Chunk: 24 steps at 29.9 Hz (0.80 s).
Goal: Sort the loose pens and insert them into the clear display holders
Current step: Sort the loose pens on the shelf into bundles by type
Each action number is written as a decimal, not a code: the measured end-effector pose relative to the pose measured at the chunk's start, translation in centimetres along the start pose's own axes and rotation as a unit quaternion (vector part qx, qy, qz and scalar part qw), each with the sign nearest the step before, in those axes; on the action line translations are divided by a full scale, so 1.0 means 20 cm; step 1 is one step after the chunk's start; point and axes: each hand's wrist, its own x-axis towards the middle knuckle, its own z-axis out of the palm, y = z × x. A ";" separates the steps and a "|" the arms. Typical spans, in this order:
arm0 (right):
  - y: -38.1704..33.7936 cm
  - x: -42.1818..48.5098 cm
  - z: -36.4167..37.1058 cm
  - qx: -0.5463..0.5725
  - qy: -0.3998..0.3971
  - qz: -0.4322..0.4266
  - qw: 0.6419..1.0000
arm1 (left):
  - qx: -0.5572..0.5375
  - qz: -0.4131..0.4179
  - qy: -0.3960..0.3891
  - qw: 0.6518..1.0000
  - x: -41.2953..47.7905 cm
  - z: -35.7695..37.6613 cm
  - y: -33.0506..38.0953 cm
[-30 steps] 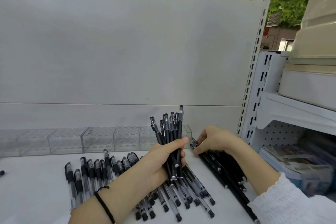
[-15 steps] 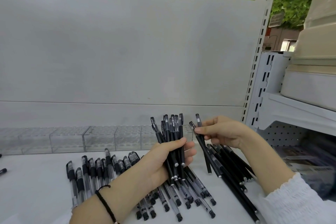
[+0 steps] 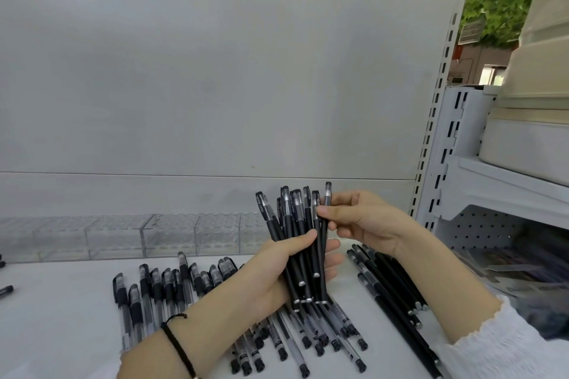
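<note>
My left hand (image 3: 274, 268) grips an upright bundle of matte black pens (image 3: 295, 231), caps up. My right hand (image 3: 360, 221) pinches one more black pen (image 3: 324, 243) and holds it against the right side of that bundle. Several clear-barrelled pens with black grips (image 3: 160, 292) lie in a row on the white shelf, more of them under my left hand. A pile of matte black pens (image 3: 388, 280) lies to the right. A row of clear display holders (image 3: 117, 237) stands along the back panel, and I see no pens in them.
The white shelf surface (image 3: 61, 332) ends at a grey back panel (image 3: 215, 86). A slotted upright (image 3: 437, 120) and a neighbouring rack with beige bins (image 3: 535, 132) stand to the right. A stray pen (image 3: 6, 291) lies at the far left edge.
My right hand lifted a black pen off the right pile and carried it left to the bundle held in my left hand. The left hand stayed put.
</note>
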 end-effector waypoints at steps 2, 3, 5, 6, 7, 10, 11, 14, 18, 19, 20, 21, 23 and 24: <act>0.00 0.00 0.00 0.000 0.015 -0.010 1.000 | 0.046 0.039 0.002 0.998 0.00 0.00 0.00; 0.00 0.00 0.01 -0.004 0.020 -0.014 1.000 | 0.071 0.055 0.004 0.996 -0.01 0.00 0.00; 0.00 -0.01 0.02 -0.022 0.025 -0.025 0.999 | 0.105 0.071 0.000 0.992 -0.01 0.00 0.00; 0.00 -0.02 0.03 -0.036 0.026 -0.030 0.999 | 0.111 0.072 -0.004 0.991 -0.02 0.00 0.00; 0.00 -0.02 0.04 -0.046 0.026 -0.035 0.998 | 0.115 0.072 -0.006 0.991 -0.02 -0.01 0.01; -0.02 -0.03 0.05 -0.040 0.031 -0.062 0.997 | 0.137 0.076 0.002 0.988 -0.02 -0.01 0.01; -0.02 -0.03 0.05 -0.030 0.030 -0.074 0.996 | 0.148 0.079 0.009 0.986 -0.02 -0.01 0.01; -0.03 -0.04 0.04 -0.019 0.017 -0.099 0.995 | 0.171 0.097 0.036 0.980 -0.01 0.01 0.02; -0.03 -0.04 0.05 -0.012 0.013 -0.113 0.993 | 0.212 0.128 0.019 0.969 0.00 0.01 0.03; -0.03 -0.05 0.05 -0.010 0.010 -0.119 0.993 | 0.206 0.129 0.002 0.970 -0.01 0.01 0.04; -0.03 -0.05 0.05 -0.011 0.007 -0.126 0.992 | 0.194 0.129 -0.013 0.972 -0.02 0.01 0.04; -0.04 -0.05 0.06 -0.014 0.004 -0.133 0.991 | 0.186 0.129 -0.025 0.974 -0.02 0.01 0.04; -0.04 -0.05 0.07 -0.018 0.003 -0.147 0.989 | 0.195 0.131 -0.038 0.971 -0.02 0.01 0.04; -0.04 -0.05 0.08 -0.012 0.005 -0.152 0.988 | 0.209 0.135 -0.039 0.968 -0.02 0.00 0.03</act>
